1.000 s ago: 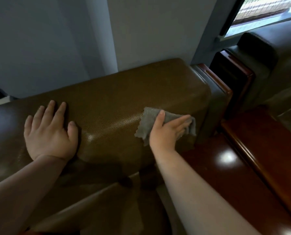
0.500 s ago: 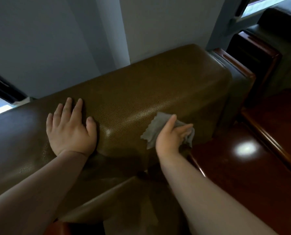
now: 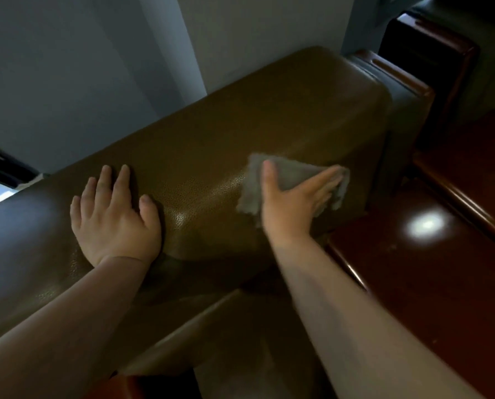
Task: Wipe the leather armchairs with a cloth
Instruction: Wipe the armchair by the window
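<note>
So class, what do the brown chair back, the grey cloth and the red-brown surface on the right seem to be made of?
Brown chair back: seemingly leather or imitation, pebbled grain, soft sheen.
Grey cloth: soft fabric, matte, ragged edge, possibly microfibre.
Red-brown surface: likely lacquered wood, glossy, mirroring a light.

Armchair (image 3: 240, 133): olive-brown leather w/ fine pebbled grain. Cloth (image 3: 292, 174): plain grey. Tabletop (image 3: 427, 283): glossy red-brown wood. Wall (image 3: 67, 67): pale blue-grey, no pattern.

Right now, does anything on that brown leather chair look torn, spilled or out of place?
Nothing stands out. The leather backrest looks whole, the grey cloth lies flat under the right hand, and the left hand rests flat beside it.
</note>
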